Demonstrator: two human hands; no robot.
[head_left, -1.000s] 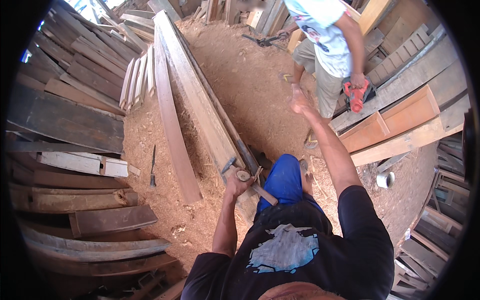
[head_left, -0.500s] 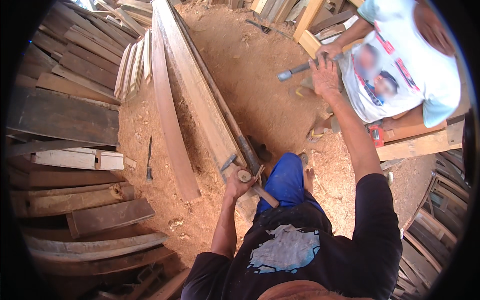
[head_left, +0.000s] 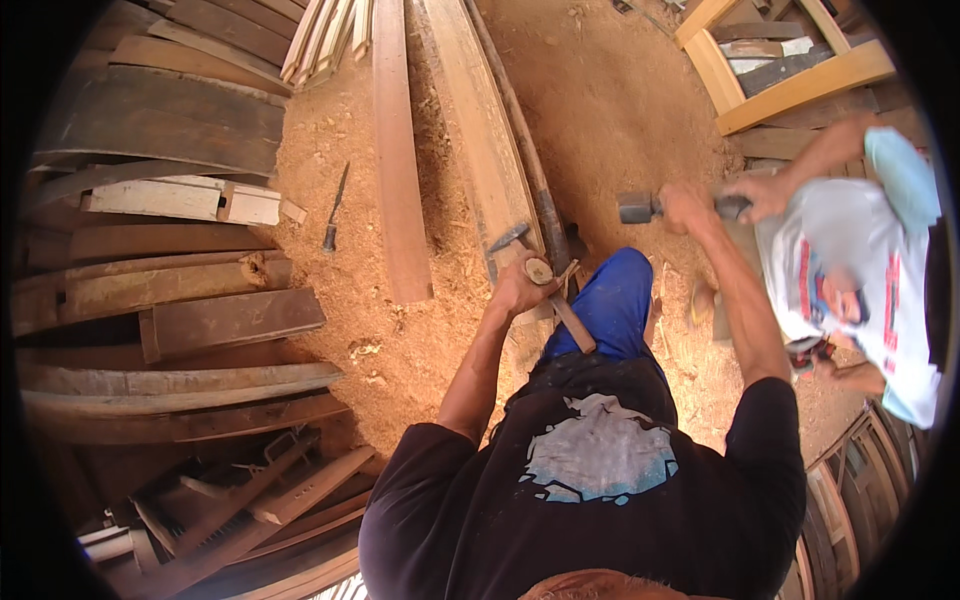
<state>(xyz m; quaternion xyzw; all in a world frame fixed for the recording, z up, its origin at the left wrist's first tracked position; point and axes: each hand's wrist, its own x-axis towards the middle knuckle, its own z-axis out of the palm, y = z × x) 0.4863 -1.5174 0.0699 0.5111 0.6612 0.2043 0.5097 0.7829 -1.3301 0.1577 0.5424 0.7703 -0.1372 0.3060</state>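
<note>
My left hand [head_left: 515, 292] is closed around a hammer [head_left: 576, 328], its metal head beyond my fingers and its wooden handle slanting back toward my lap. A round piece with a pale wooden end [head_left: 539, 271] is in the same grip; its lower part is hidden. Out to the right, my right hand [head_left: 686, 206] is closed on a dark tool with a blunt, block-like end [head_left: 636, 208]; its kind is unclear. A co-worker's hand [head_left: 764, 196] is at the tool's other end.
Long planks [head_left: 402, 160] and a thick beam [head_left: 480, 130] run away from my knees. A thin pointed tool [head_left: 337, 208] lies on the sawdust-covered floor. Stacked timber [head_left: 180, 240] lines the left; a wooden frame [head_left: 800, 90] stands far right. The co-worker [head_left: 850, 270] is close on my right.
My right hand and the tool have come nearer to me, with the co-worker's hand still at its far end. The view has shifted, and my left hand keeps its grip.
</note>
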